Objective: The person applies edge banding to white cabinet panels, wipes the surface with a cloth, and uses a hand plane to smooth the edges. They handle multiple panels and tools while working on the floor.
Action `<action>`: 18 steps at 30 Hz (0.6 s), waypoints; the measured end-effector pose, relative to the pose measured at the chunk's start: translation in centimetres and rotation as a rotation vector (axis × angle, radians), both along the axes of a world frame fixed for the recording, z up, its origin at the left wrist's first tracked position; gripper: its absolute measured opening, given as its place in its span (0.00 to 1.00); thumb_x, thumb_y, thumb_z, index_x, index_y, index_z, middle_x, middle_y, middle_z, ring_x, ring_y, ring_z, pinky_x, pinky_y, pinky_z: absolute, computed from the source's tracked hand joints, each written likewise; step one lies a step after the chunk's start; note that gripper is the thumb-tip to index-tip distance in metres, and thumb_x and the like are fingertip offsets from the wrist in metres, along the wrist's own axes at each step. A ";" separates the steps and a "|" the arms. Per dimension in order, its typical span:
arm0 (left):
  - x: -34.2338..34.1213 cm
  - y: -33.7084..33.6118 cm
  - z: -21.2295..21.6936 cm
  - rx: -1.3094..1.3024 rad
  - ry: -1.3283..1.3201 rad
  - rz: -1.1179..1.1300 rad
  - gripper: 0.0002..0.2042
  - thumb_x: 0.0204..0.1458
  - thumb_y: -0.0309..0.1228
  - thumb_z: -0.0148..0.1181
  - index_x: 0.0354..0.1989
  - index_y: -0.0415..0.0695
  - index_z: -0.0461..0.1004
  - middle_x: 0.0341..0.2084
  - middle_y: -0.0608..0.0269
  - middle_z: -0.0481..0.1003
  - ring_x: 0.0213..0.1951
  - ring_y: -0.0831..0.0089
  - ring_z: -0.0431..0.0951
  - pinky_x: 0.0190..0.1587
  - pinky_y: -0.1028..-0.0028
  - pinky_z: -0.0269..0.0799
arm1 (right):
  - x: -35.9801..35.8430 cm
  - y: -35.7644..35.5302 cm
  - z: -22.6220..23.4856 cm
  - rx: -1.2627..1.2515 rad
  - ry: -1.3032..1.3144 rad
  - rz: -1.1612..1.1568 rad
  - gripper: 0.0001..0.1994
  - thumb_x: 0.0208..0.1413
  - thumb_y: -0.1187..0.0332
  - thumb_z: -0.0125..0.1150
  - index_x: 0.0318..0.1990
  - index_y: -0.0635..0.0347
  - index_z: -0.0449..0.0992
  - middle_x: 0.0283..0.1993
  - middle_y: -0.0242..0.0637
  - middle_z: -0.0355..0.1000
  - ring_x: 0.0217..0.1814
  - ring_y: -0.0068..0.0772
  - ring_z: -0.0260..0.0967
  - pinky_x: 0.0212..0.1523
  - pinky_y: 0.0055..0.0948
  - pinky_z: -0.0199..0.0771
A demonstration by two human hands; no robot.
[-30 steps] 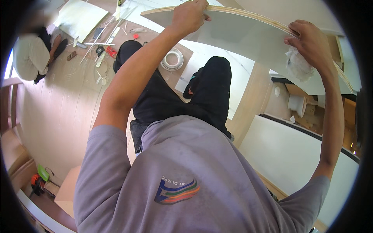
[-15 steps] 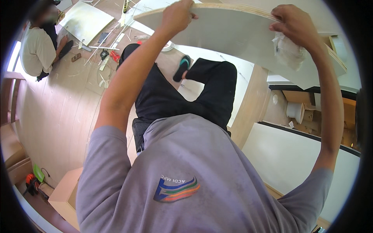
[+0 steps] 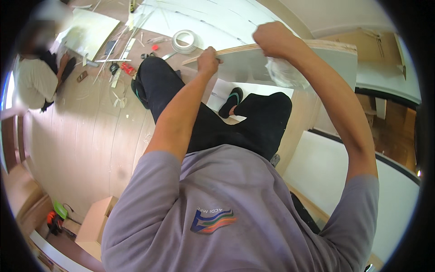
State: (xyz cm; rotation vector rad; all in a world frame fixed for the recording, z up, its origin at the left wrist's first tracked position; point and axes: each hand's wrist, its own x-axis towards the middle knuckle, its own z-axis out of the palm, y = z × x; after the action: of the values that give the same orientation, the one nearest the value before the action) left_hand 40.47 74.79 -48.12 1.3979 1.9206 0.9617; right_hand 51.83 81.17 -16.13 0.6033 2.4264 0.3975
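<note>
A grey-faced panel (image 3: 244, 67) with a raw, layered wooden edge stands on edge in front of me, above my knees. Near its tapering left end, my left hand (image 3: 208, 62) is closed over the top edge. My right hand (image 3: 276, 41) is a fist at about the middle of the same edge. Below the right fist a crumpled white rag (image 3: 283, 72) hangs against the panel's face, seemingly gripped in that hand. The right fingertips are mostly hidden.
A roll of white tape (image 3: 183, 41) lies beyond my left knee. White sheets (image 3: 199, 18), a red tool (image 3: 128, 68) and scraps litter the floor. A co-worker (image 3: 34, 84) crouches at far left. Dark-edged white cabinet panels (image 3: 335, 167) flank my right; a cardboard box (image 3: 95, 226) is lower left.
My right hand has moved left along the panel's edge, bringing the rag with it and closer to my left hand. My left hand is now nearer the panel's left end.
</note>
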 end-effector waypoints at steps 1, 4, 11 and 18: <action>0.0 -0.1 -0.2 -0.018 -0.030 -0.004 0.20 0.47 0.32 0.76 0.45 0.38 0.75 0.41 0.43 0.81 0.49 0.46 0.80 0.50 0.55 0.75 | -0.6 0.0 -0.6 0.001 -0.019 0.014 0.06 0.48 0.74 0.67 0.34 0.59 0.87 0.39 0.47 0.83 0.43 0.49 0.83 0.41 0.44 0.83; -0.6 0.3 -1.7 -0.123 -0.057 -0.026 0.23 0.45 0.34 0.78 0.46 0.39 0.76 0.41 0.43 0.81 0.49 0.47 0.81 0.52 0.55 0.74 | -2.5 0.0 -1.7 -0.021 -0.007 -0.006 0.07 0.49 0.74 0.65 0.34 0.58 0.87 0.37 0.46 0.84 0.41 0.48 0.83 0.40 0.43 0.83; -2.8 1.9 -5.4 -0.129 -0.034 -0.105 0.23 0.44 0.34 0.78 0.46 0.40 0.77 0.43 0.42 0.81 0.51 0.44 0.80 0.51 0.52 0.74 | -4.4 1.6 -6.2 -0.042 0.134 -0.069 0.07 0.50 0.70 0.63 0.32 0.56 0.88 0.34 0.44 0.84 0.37 0.46 0.84 0.37 0.45 0.83; -1.9 3.0 2.4 0.313 0.069 -0.346 0.29 0.48 0.33 0.75 0.60 0.41 0.74 0.51 0.47 0.81 0.56 0.47 0.78 0.58 0.56 0.72 | -6.6 0.3 -4.4 -0.084 0.225 -0.124 0.06 0.48 0.68 0.66 0.32 0.54 0.88 0.36 0.39 0.84 0.40 0.40 0.84 0.35 0.41 0.82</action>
State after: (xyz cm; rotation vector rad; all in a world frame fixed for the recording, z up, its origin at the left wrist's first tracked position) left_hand 38.54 77.77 -45.73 1.8888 1.5455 1.0824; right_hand 45.26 81.42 -20.50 0.7930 2.5855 0.1830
